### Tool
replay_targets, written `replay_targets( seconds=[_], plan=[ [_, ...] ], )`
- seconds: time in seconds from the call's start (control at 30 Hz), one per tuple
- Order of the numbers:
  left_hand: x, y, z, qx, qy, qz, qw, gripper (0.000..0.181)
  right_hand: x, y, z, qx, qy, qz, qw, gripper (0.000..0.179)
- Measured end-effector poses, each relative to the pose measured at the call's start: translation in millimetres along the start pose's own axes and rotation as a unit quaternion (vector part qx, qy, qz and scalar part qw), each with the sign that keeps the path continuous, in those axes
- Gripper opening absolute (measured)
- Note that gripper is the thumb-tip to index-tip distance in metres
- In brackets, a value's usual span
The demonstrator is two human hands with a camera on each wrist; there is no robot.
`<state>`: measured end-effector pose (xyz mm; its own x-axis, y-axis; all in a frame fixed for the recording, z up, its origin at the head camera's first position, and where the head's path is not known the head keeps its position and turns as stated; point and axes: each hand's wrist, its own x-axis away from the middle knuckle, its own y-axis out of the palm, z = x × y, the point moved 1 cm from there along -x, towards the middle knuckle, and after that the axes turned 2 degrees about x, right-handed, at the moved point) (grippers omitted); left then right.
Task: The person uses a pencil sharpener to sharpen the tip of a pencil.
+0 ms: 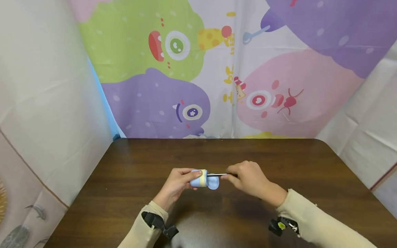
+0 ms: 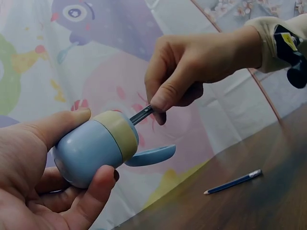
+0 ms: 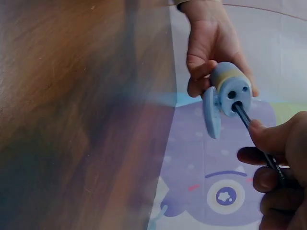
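My left hand (image 1: 179,182) grips a rounded blue pencil sharpener (image 2: 88,151) with a pale yellow band, thumb on one side and fingers on the other. Its flip lid (image 2: 152,155) hangs open. Several holes show in the sharpener's end face in the right wrist view. A dark pencil (image 3: 242,115) has its tip in one of these holes. My right hand (image 1: 249,177) pinches that pencil between thumb and fingers, a short way from the hole. Both hands are raised over the table, facing each other.
A second, dark blue pencil (image 2: 233,182) lies on the brown wooden table (image 1: 149,155), visible in the left wrist view. Behind the table hangs a curtain (image 1: 217,113) printed with cartoon monsters. White cloth (image 1: 46,86) hangs at the sides.
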<state>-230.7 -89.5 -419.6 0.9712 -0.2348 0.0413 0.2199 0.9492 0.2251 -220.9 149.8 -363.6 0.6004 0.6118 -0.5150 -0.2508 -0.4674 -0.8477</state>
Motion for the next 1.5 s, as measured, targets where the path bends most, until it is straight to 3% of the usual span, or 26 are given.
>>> replay_targets(
  seconds=[0.1, 0.2, 0.3, 0.37, 0.5, 0.63, 0.73, 1.07, 1.17, 1.3, 1.37, 1.43, 1.5],
  plan=[
    [-0.2, -1.1, 1.1, -0.003, 0.000, 0.003, 1.0000, 0.034, -2.7, 1.3, 3.0, -0.053, 0.040, -0.040, 0.9970, 0.009],
    [-0.8, -4.5, 2.3, -0.003, 0.004, 0.010, 0.9999, 0.033, -3.9, 4.9, 6.3, -0.075, 0.035, -0.040, 0.9958, 0.011],
    [-1.2, -8.8, 2.9, 0.004, 0.010, 0.019, 0.9998, 0.031, -1.1, 9.6, 10.7, -0.034, -0.034, 0.011, 0.9988, 0.026],
    [-1.5, -11.0, 3.2, 0.010, 0.010, 0.022, 0.9997, 0.030, 3.2, 11.6, 14.6, 0.017, -0.095, 0.061, 0.9935, 0.030],
    [-2.6, -13.1, 2.7, 0.018, 0.010, 0.021, 0.9996, 0.029, 11.2, 13.7, 23.6, 0.101, -0.188, 0.147, 0.9658, 0.025],
    [-3.8, -13.1, 0.6, 0.023, 0.009, 0.013, 0.9996, 0.031, 14.6, 14.8, 29.4, 0.125, -0.233, 0.191, 0.9454, 0.028],
    [-4.0, -12.7, -0.4, 0.029, 0.007, 0.001, 0.9995, 0.036, 16.3, 15.7, 32.4, 0.126, -0.241, 0.211, 0.9389, 0.026],
    [-3.6, -13.6, 0.4, 0.059, -0.001, -0.025, 0.9979, 0.039, 18.1, 18.4, 38.1, 0.107, -0.249, 0.236, 0.9333, 0.026],
    [-4.0, -13.8, 0.5, 0.063, -0.006, -0.037, 0.9973, 0.037, 14.8, 15.6, 34.9, 0.122, -0.264, 0.262, 0.9201, 0.025],
    [-4.4, -13.3, -0.3, 0.068, -0.015, -0.051, 0.9962, 0.033, 8.3, 13.0, 29.4, 0.150, -0.293, 0.303, 0.8943, 0.025],
    [-4.3, -12.6, -1.4, 0.072, -0.020, -0.057, 0.9956, 0.030, 6.7, 14.1, 28.1, 0.152, -0.300, 0.313, 0.8880, 0.027],
    [-3.7, -11.3, -2.6, 0.072, -0.022, -0.062, 0.9952, 0.028, 7.2, 16.4, 27.8, 0.144, -0.299, 0.317, 0.8884, 0.028],
    [-2.8, -9.7, -3.9, 0.071, -0.024, -0.062, 0.9952, 0.028, 9.4, 20.0, 28.3, 0.126, -0.279, 0.311, 0.8996, 0.029]
  ],
)
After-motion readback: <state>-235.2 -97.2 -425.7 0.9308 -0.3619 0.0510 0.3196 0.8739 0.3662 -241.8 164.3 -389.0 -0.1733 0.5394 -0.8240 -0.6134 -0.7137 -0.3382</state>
